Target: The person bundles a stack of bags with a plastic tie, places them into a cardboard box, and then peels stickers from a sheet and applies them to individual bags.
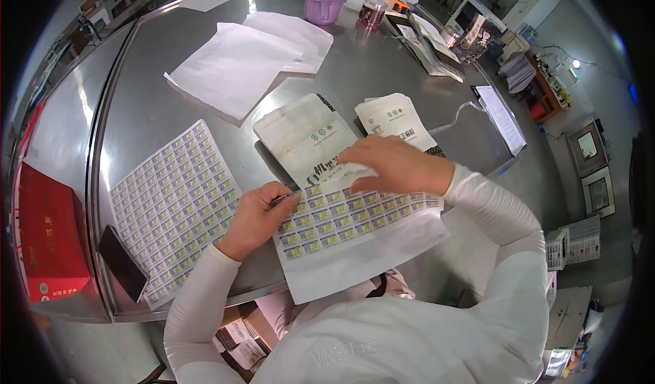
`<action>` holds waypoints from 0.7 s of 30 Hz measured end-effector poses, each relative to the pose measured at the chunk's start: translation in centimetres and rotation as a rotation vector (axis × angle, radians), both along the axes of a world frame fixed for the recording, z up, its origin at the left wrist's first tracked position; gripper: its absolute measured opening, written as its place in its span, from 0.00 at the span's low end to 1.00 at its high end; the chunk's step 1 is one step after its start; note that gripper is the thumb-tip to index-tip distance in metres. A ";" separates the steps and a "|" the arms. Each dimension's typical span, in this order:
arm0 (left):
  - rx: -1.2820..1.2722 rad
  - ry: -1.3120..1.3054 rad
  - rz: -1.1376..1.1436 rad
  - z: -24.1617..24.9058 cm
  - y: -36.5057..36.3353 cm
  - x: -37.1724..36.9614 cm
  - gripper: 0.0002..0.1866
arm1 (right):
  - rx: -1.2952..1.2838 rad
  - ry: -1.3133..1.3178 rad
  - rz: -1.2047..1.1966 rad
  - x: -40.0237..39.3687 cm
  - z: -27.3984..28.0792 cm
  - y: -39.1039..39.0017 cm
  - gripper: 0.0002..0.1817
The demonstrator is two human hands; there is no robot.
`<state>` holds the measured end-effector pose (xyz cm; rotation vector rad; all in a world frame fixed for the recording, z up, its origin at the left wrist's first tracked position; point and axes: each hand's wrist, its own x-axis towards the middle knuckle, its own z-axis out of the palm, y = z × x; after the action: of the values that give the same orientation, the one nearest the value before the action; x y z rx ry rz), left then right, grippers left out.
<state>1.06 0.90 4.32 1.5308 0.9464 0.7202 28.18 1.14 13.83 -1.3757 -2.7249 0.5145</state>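
Note:
Thumb and forefinger of my left hand (263, 213) are pinched at the upper left corner of a sheet of small green-and-yellow stickers (334, 230). Several rows of stickers remain on its upper part, and its lower part is bare white backing hanging over the table edge. My right hand (396, 168), thumb and fingers apart, hovers over the sheet's top edge and the lower end of a pile of white printed bags (307, 135). A smaller pile of similar bags (396, 118) lies just beyond that hand. Whether my right fingertips touch a bag cannot be made out.
A full sticker sheet (174, 210) lies at left, with a black phone (123, 262) on its edge and a red bag (51, 241) beyond. Farther back are white paper sheets (235, 60), a purple cup (323, 6), a jar (372, 11) and a clipboard (500, 119).

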 end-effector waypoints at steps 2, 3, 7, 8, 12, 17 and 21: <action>0.002 0.020 0.005 0.0 0.3 -0.3 0.10 | -0.012 -0.099 -0.059 1.6 0.8 0.5 0.24; 0.003 0.031 0.008 0.0 0.3 -0.4 0.09 | -0.025 -0.153 -0.082 1.7 1.3 0.5 0.24; 0.016 0.034 0.007 0.2 0.1 0.0 0.09 | 0.001 -0.043 -0.066 0.5 0.8 0.2 0.22; 0.027 0.030 0.010 0.3 -0.1 0.2 0.09 | 0.029 0.067 -0.032 -0.5 -0.2 0.1 0.21; 0.153 -0.029 0.017 0.0 -0.7 0.3 0.08 | -0.060 0.105 -0.052 -4.5 -2.7 0.0 0.14; 0.134 -0.072 0.046 -0.5 -0.4 0.0 0.08 | -0.087 0.044 -0.073 -4.4 -2.6 0.2 0.10; 0.107 -0.079 0.030 -0.5 -0.3 -0.2 0.09 | -0.153 -0.014 -0.097 -4.1 -2.0 0.4 0.08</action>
<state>0.88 0.63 3.83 1.5721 0.8850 0.8584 24.06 1.57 11.86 -1.5416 -2.6616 0.7222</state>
